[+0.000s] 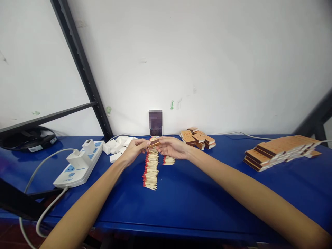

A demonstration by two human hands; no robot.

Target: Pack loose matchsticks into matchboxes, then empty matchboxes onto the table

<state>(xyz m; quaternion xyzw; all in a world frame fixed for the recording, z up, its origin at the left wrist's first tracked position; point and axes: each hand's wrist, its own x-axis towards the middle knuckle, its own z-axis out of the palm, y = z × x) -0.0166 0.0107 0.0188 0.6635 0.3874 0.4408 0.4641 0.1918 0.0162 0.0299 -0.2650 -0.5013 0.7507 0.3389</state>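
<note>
Between both hands, above the blue table, is a small matchbox with a dark brown striking side. My left hand pinches its left end between thumb and fingers. At the other end, my right hand grips it with the thumb and index finger, the remaining fingers curled below. Under the hands runs a long row of red-tipped matches, lying side by side. A smaller bunch of matches lies just below my right hand. White box trays are heaped beside my left hand.
Orange-brown matchboxes are piled at the back. More boxes stand in a stack at the right. A phone leans against the wall. On the left are a power strip with cables, a black headset and a metal shelf frame.
</note>
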